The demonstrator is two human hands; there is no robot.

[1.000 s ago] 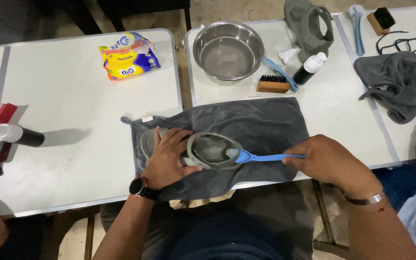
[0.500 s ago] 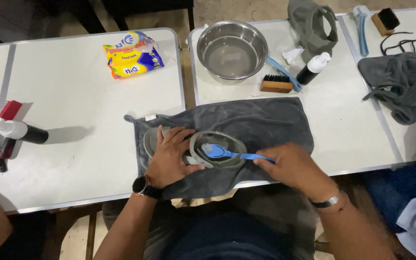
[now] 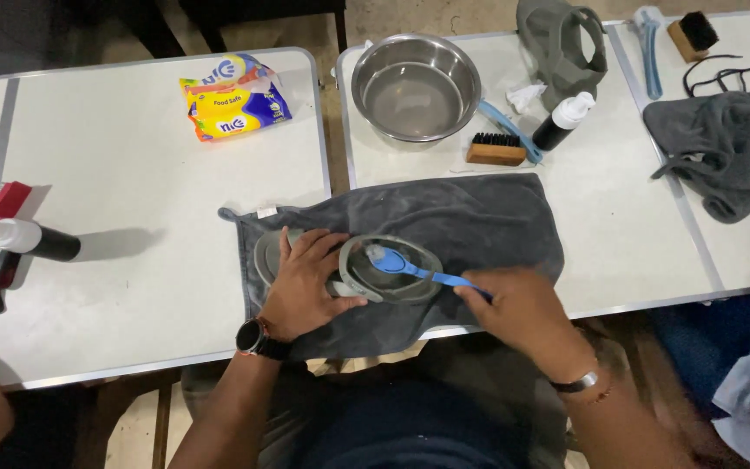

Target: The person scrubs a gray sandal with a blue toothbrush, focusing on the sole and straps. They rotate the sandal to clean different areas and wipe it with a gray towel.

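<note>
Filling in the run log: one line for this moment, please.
left hand: steadies grey shoe | right hand: holds blue brush in shoe | under: grey towel

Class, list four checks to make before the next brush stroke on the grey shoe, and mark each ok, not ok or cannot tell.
1. Left hand steadies the grey shoe: ok.
2. Right hand grips the blue brush by its handle: ok.
3. Brush head lies inside the shoe opening: ok.
4. Grey towel lies under the shoe: ok.
5. Water in the metal bowl: cannot tell.
</note>
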